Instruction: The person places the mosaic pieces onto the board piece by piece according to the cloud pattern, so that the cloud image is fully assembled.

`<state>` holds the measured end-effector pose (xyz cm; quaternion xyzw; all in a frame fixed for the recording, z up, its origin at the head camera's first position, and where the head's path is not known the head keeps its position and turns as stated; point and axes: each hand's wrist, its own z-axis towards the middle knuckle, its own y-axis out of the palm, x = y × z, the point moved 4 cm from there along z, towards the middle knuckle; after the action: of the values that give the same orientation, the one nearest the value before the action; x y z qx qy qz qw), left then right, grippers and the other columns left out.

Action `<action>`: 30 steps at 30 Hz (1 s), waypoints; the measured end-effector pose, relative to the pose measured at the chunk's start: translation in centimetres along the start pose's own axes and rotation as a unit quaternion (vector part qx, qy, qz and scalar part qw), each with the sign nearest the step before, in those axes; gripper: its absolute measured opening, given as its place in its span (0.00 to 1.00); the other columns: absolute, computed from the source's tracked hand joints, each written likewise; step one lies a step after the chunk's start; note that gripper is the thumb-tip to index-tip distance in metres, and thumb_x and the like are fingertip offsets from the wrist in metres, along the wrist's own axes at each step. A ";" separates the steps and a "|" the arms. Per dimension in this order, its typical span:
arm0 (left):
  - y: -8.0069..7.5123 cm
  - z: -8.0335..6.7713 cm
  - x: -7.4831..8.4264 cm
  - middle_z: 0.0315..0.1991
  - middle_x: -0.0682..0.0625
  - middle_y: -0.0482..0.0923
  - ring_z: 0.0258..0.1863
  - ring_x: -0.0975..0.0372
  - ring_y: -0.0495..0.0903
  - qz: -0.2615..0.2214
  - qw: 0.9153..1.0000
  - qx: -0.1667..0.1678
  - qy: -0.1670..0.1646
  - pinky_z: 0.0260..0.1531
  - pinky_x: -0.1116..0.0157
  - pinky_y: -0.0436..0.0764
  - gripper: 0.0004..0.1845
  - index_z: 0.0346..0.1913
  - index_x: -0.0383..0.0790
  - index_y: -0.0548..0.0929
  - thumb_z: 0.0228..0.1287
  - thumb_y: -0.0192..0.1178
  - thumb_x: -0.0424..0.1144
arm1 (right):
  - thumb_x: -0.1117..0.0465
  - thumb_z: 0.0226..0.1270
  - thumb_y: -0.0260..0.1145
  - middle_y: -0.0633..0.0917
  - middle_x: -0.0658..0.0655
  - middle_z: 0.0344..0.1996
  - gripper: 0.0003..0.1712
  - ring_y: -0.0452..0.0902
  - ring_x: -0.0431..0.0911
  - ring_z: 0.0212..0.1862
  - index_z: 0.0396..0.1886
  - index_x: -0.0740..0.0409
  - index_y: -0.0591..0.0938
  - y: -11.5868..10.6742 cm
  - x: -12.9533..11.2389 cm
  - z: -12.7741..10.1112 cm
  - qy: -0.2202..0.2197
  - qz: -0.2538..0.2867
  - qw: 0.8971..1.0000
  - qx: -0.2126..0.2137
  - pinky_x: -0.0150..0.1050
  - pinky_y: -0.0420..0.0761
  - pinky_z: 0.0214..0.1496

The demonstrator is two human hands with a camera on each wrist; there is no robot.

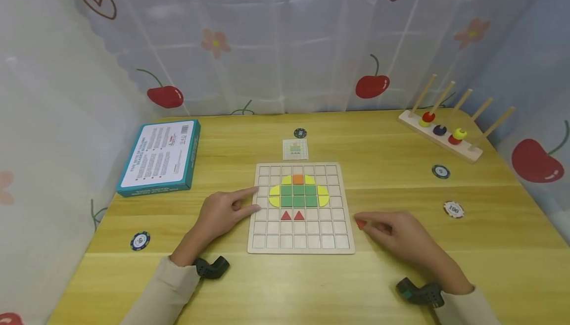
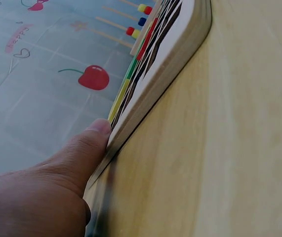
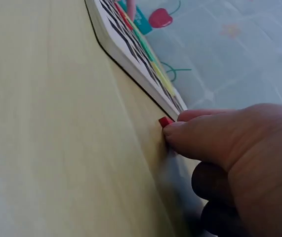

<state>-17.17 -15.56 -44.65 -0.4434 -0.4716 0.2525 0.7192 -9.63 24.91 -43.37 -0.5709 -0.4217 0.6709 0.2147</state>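
A square wooden grid board (image 1: 300,246) lies in the middle of the table, with yellow, green and orange tiles (image 1: 298,195) forming a shape and two red triangles (image 1: 292,215) below it. My left hand (image 1: 255,200) rests at the board's left edge, index finger stretched out and thumb (image 2: 89,143) against the board's side (image 2: 170,64). My right hand (image 1: 367,222) lies just right of the board and pinches a small red piece (image 1: 360,224) on the tabletop. In the right wrist view the red piece (image 3: 166,121) peeks out from the fingertips, close to the board's edge (image 3: 126,47).
A small pattern card (image 1: 295,149) lies behind the board. A teal box (image 1: 160,157) sits at the left. A wooden peg rack with coloured beads (image 1: 441,129) stands at the back right. Poker chips (image 1: 453,209) (image 1: 140,240) lie scattered. Cherry-print curtains close in the table.
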 end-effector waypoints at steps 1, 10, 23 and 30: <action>0.0 0.0 0.0 0.15 0.63 0.62 0.16 0.69 0.57 0.001 1.000 0.000 0.000 0.21 0.66 0.58 0.26 0.63 0.59 0.85 0.65 0.65 0.63 | 0.50 0.70 0.71 0.74 0.37 0.19 0.16 0.63 0.33 0.17 0.57 0.36 0.88 0.1 -0.1 0.1 -0.004 -0.007 1.000 0.001 0.32 0.66 0.21; -0.2 0.0 -0.1 0.15 0.63 0.62 0.16 0.69 0.57 0.001 1.000 0.003 0.003 0.21 0.66 0.58 0.26 0.63 0.59 0.85 0.66 0.65 0.63 | 0.53 0.67 0.74 0.67 0.34 0.13 0.14 0.60 0.31 0.16 0.51 0.45 0.90 0.9 -0.9 0.6 -0.050 -0.040 0.995 0.082 0.31 0.63 0.19; -0.6 0.2 -0.1 0.15 0.63 0.62 0.15 0.69 0.57 -0.002 1.000 0.006 0.005 0.20 0.67 0.58 0.26 0.63 0.58 0.85 0.65 0.66 0.62 | 0.61 0.57 0.79 0.64 0.37 0.15 0.16 0.57 0.31 0.19 0.46 0.54 0.91 4.2 -6.6 3.5 -0.189 -0.001 0.956 0.222 0.27 0.59 0.21; -0.1 -0.1 -0.1 0.15 0.63 0.62 0.15 0.70 0.57 -0.004 1.000 -0.001 -0.003 0.20 0.67 0.59 0.26 0.63 0.59 0.85 0.65 0.66 0.63 | 0.54 0.64 0.75 0.63 0.35 0.14 0.12 0.56 0.31 0.18 0.46 0.51 0.92 5.6 -7.7 5.4 -0.176 -0.046 0.969 0.165 0.29 0.56 0.21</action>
<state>-17.14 -15.69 -44.62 -0.4415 -0.4755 0.2503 0.7186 -11.64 14.18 -43.47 -0.3806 -0.3620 0.8104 0.2596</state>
